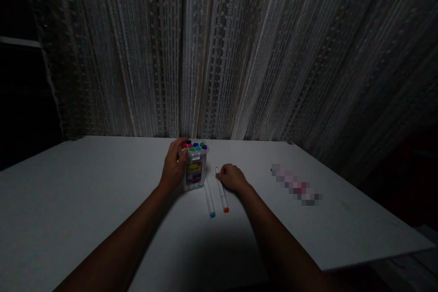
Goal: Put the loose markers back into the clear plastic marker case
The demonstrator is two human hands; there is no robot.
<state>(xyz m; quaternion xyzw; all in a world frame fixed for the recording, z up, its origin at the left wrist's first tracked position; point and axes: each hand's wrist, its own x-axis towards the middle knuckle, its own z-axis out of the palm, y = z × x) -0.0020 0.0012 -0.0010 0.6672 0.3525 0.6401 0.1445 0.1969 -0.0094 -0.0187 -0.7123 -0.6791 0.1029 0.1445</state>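
My left hand (175,164) is wrapped round the left side of a clear plastic marker case (195,173), which stands upright on the white table. Colourful caps of several markers show at its top. Just right of the case lies a marker with a blue end (210,200). Beside that lies a marker with an orange end (222,196). My right hand (232,176) is at the far end of the orange marker, with its fingers curled together and touching it. Whether the fingertips pinch it firmly is hard to see in the dim light.
The white table (102,219) reaches back to a patterned curtain (212,54). Towards the right lies a blurred-out pinkish long object (296,185). The table's right edge (362,196) runs slantwise, with dark surroundings beyond it.
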